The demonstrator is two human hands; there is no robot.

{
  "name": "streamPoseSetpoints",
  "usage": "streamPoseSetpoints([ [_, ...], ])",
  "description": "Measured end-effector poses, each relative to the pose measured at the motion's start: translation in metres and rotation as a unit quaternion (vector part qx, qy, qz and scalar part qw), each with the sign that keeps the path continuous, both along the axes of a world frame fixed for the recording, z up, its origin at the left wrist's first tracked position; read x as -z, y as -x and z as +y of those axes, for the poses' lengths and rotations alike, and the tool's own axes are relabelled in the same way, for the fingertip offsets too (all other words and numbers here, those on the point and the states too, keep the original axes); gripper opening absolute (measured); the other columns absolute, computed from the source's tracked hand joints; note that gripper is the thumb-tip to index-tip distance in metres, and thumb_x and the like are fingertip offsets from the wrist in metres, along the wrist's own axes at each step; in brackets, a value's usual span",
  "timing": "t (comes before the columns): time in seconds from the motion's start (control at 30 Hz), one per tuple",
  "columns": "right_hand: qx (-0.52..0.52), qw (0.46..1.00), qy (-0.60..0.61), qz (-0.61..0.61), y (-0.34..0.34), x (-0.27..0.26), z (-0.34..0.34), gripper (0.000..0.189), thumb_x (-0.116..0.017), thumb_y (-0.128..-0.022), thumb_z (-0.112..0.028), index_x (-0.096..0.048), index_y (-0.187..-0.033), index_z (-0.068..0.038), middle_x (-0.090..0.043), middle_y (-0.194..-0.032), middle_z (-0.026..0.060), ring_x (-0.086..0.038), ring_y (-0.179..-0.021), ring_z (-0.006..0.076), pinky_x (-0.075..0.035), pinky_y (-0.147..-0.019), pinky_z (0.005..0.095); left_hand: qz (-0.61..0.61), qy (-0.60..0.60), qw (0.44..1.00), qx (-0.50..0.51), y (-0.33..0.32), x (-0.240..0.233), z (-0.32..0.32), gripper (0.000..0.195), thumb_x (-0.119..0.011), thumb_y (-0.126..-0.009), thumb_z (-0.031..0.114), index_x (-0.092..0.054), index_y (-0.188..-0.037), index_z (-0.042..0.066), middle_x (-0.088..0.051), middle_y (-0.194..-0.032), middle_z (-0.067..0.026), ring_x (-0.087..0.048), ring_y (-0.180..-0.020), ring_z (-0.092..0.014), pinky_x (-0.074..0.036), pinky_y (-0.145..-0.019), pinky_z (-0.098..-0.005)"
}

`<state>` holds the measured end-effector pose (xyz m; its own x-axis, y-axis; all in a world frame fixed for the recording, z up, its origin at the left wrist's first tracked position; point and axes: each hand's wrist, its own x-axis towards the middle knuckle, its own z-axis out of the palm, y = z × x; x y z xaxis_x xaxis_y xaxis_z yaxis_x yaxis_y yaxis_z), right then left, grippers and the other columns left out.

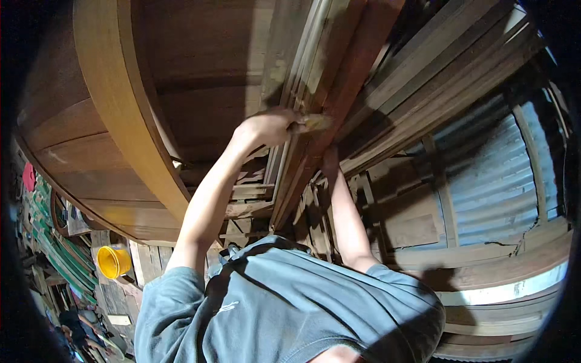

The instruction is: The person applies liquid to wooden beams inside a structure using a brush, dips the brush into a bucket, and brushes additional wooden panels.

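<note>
My left hand (pixel 268 127) is closed around what looks like a paintbrush (pixel 315 122), blurred, with its pale head over a long reddish-brown wooden beam (pixel 347 86). My right hand (pixel 331 159) is at the beam's right edge, lower in the picture than the brush. Its fingers are in shadow and partly hidden by the beam, so its grip does not show. Pale grooved wooden strips (pixel 302 54) run beside the beam on the left.
A curved wooden rib (pixel 111 77) crosses brown planking at left. A yellow bucket (pixel 113 262) stands on floorboards beyond, near green curved strips (pixel 61 245). Another person (pixel 79 329) is far off at lower left. Long timbers (pixel 422 81) and corrugated metal sheeting (pixel 494 181) lie at right.
</note>
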<state>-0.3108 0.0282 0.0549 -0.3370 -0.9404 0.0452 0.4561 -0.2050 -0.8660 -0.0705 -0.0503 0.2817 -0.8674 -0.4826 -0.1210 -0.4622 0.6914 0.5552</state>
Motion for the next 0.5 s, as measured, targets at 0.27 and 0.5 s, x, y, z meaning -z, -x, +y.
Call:
streamPoseSetpoints([
  [0.27,-0.026,0.999,0.042,0.022,-0.006,-0.009,0.004,0.037,-0.042,-0.092,-0.027,-0.040,-0.121,-0.006,-0.050,-0.111,0.0073,-0.052,-0.097,0.0203,-0.045,-0.082,0.0351,0.167,0.010,0.986,-0.020,-0.010,-0.002,-0.001,0.039,-0.047,-0.089,0.029,-0.047,-0.121,0.007,-0.054,-0.110,-0.0240,-0.053,-0.102,-0.034,-0.042,-0.084,-0.0379],
  [0.5,0.082,0.987,-0.134,-0.033,-0.027,-0.035,0.008,0.037,-0.037,-0.094,-0.024,-0.035,-0.126,-0.008,-0.048,-0.110,0.0061,-0.052,-0.095,0.0191,-0.045,-0.080,0.0342,0.125,-0.053,0.990,-0.040,-0.009,0.091,0.017,0.042,-0.048,-0.084,0.008,-0.042,-0.125,0.007,-0.057,-0.091,-0.0276,-0.057,-0.084,-0.040,-0.043,-0.072,-0.0455],
])
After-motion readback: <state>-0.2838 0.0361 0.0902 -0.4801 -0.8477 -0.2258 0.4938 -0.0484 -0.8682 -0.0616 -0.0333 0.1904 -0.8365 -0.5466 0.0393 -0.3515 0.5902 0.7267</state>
